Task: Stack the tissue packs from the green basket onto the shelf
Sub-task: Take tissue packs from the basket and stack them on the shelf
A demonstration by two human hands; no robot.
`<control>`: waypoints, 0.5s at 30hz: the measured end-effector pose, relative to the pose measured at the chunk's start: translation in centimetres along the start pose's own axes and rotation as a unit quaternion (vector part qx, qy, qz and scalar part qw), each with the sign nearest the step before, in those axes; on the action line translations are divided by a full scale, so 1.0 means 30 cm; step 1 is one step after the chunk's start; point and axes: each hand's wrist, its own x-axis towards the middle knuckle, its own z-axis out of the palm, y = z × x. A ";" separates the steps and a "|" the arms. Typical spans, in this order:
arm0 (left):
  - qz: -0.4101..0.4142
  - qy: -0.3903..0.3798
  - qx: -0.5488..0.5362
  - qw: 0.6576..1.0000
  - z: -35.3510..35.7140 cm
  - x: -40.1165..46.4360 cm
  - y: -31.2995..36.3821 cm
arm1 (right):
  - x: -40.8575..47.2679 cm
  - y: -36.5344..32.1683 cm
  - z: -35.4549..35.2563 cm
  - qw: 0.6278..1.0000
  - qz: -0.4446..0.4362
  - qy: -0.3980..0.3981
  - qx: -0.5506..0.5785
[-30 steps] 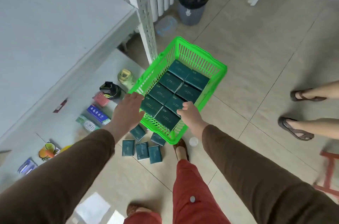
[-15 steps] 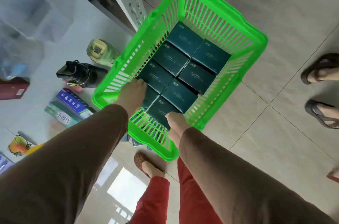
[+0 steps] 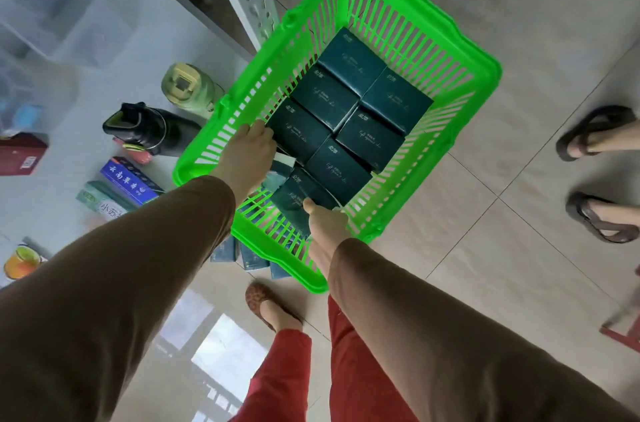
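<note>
Packs [image 3: 349,117] fill the basket [image 3: 485,75] at frame centre; right hand [image 3: 325,224] pinches the nearest pack's edge, left hand [image 3: 247,158] reaches in, grip hidden

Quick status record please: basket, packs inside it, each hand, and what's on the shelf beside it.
basket: green slatted plastic basket, on the floor
packs: dark teal tissue packs, seven visible, in two rows
left hand: inside basket, at a near-row pack; grip unclear
right hand: thumb on the nearest pack
shelf items: black flask, pale green bottle, blue box
</note>
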 end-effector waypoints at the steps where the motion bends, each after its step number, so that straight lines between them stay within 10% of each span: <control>1: -0.014 -0.001 -0.020 1.000 -0.024 -0.029 -0.010 | -0.023 0.006 -0.008 0.999 -0.017 0.014 0.027; 8: -0.225 0.086 -0.222 0.945 -0.298 -0.398 -0.102 | -0.379 -0.012 -0.082 0.970 -0.208 -0.002 0.129; 15: -0.359 0.155 -0.505 0.769 -0.473 -1.042 -0.219 | -0.901 0.109 -0.010 0.894 -0.424 -0.110 0.096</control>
